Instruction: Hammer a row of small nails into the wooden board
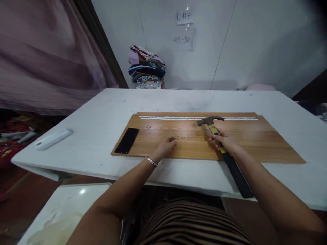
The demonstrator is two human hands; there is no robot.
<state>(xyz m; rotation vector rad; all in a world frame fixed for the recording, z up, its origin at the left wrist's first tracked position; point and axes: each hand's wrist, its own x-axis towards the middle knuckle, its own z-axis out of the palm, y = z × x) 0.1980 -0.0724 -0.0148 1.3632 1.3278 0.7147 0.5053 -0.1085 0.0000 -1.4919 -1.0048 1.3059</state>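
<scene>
My right hand (224, 141) is wrapped round the upper handle of a claw hammer (233, 172), its metal head raised over the wooden board (265, 143) and its black grip slanting toward me. My left hand (166, 146) is closed in a pinch low over the board, with a tiny nail at the fingertips, mostly hidden. A short row of small nails (185, 137) runs along the board from those fingertips toward the right hand. Several loose nails (148, 127) lie farther left on the board.
A black phone (127, 141) rests on the board's left end. Two white measuring strips (166, 118) run along its far side. On the white table (97, 119) lies a white long-handled object (53, 139). Folded clothes (146, 68) are stacked by the wall.
</scene>
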